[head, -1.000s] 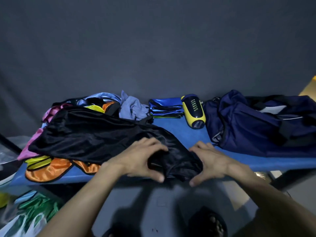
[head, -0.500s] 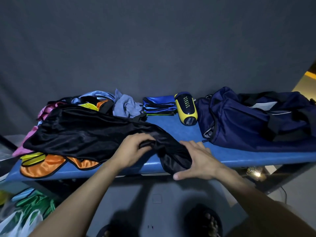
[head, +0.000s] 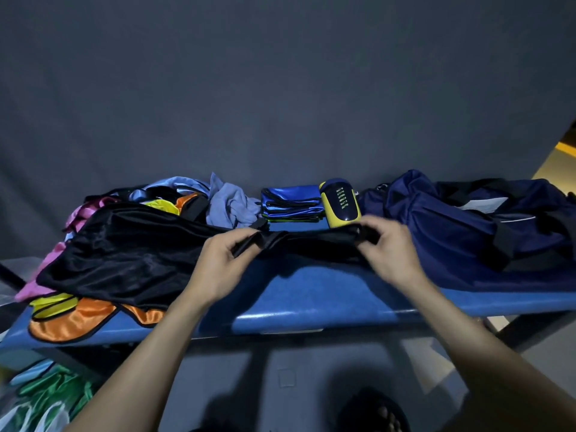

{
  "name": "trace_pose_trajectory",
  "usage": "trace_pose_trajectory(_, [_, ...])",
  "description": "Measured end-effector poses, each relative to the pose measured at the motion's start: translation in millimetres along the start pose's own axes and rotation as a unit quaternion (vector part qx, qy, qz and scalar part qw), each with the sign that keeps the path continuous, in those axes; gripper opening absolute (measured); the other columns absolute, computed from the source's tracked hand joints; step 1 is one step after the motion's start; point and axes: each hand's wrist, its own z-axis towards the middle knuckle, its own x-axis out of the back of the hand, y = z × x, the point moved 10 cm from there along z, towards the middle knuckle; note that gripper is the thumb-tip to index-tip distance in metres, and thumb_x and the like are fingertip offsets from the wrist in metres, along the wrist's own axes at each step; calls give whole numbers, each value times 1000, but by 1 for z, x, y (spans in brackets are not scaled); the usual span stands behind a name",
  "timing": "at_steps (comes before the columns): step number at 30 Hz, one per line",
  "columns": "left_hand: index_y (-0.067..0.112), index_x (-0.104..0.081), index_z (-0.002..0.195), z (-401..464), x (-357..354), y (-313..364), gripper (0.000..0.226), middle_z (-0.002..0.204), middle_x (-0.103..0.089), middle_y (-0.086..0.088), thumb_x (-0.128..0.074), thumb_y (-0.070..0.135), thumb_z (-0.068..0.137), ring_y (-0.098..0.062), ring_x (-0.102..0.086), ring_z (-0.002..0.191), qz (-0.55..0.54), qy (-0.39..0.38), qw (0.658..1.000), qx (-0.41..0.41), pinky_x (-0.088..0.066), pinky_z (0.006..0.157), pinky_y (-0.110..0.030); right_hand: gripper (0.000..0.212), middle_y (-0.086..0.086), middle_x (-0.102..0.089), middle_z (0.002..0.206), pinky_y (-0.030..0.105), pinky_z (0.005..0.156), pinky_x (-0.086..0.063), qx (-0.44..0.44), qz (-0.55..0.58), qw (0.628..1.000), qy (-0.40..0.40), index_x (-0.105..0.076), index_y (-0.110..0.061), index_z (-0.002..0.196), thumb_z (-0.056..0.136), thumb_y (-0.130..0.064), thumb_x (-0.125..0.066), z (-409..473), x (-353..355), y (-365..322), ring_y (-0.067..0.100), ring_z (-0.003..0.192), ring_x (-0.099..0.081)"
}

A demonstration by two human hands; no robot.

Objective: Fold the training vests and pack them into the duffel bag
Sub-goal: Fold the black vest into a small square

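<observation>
Dark grey fabric backs a blue counter [head: 327,294] that carries all task items. Grip state: the left hand [head: 223,266] and the right hand [head: 388,247] each pinch one end of the upper edge of the black vest [head: 131,257], fingers curled round the cloth, holding that edge taut just above the counter. The stretched edge runs left to right between the two grips; the rest of the vest trails down and left, lying over the pile of unfolded vests [head: 93,316] in orange, yellow, pink and pale blue. Key relation: the duffel bag [head: 467,232] lies to the right, just beyond the right hand, so that hand is the nearer one for packing. Behind the hands sits a stack of folded blue vests [head: 291,202], with a yellow-and-navy case [head: 339,199] beside it, next to the bag. Judgement: folding of the black vest is at its start; packing has not begun.
</observation>
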Motion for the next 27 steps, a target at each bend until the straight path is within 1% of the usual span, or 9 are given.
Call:
trace_pose_trajectory(3, [13,-76,105,-2,8,12,18,96,-71,18,-68,27,96,0,-66,93,24,16,998,-53,-47,86,-19,40,-3,-74,96,30,80,-53,89,4,994,67,-76,-15,97,71,14,-64,23,24,-22,20,87,-69])
trace_pose_trajectory(5, [15,-76,109,-6,-2,21,26,107,-70,19,-66,33,93,-4,-66,103,76,-39,991,-100,-47,93,-21,44,-1,-71,100,30,87,-50,109,-25,993,42,-73,-15,92,65,18,-59,13,16,-14,22,95,-66])
trace_pose_trajectory(7, [24,-75,112,-17,-26,21,24,112,-68,18,-70,36,92,-4,-64,107,135,-142,972,-132,-48,96,-26,53,-5,-67,101,35,89,-48,55,-121,988,-73,-69,-27,90,64,18,-62,-2,-14,21,28,100,-61])
trace_pose_trajectory(9, [34,-72,112,-32,-54,8,24,113,-66,20,-74,41,89,-1,-60,108,181,-250,943,-124,-48,98,-31,49,-9,-60,108,38,96,-45,5,-230,943,-240,-68,-35,96,72,7,-68,-17,-45,56,25,109,-55])
trace_pose_trajectory(11, [40,-69,111,-43,-74,-2,27,113,-64,22,-73,48,86,-1,-57,107,208,-321,918,-105,-47,98,-34,44,-10,-52,117,36,102,-39,-22,-258,910,-324,-67,-32,109,81,1,-69,-27,-51,65,17,115,-46])
trace_pose_trajectory(15, [39,-70,106,-39,-82,1,30,106,-65,21,-70,58,83,-1,-57,101,209,-333,913,-104,-47,94,-31,43,-7,-54,113,24,91,-40,-37,-195,943,-267,-68,-24,107,83,11,-59,-20,-29,48,12,106,-49])
trace_pose_trajectory(19, [35,-69,100,-26,-86,-1,20,95,-66,17,-65,52,91,-2,-59,93,201,-296,929,-95,-51,87,-34,16,-1,-69,86,34,75,-55,-131,-193,959,-162,-65,-20,87,94,-10,-55,-19,1,51,20,81,-67])
trace_pose_trajectory(23, [35,-68,102,-10,-102,1,18,97,-65,16,-59,48,93,-6,-60,94,215,-256,937,-96,-52,84,-37,44,11,-72,63,41,60,-63,-275,-148,936,-164,-64,2,82,101,-37,-58,-39,1,70,25,52,-71])
trace_pose_trajectory(27, [34,-67,105,-3,-131,8,11,97,-63,19,-66,36,94,-1,-59,91,194,-252,944,-93,-53,82,-35,45,-1,-71,57,32,64,-61,-299,-172,923,-170,-67,-7,72,98,-44,-62,-44,-9,72,15,48,-70])
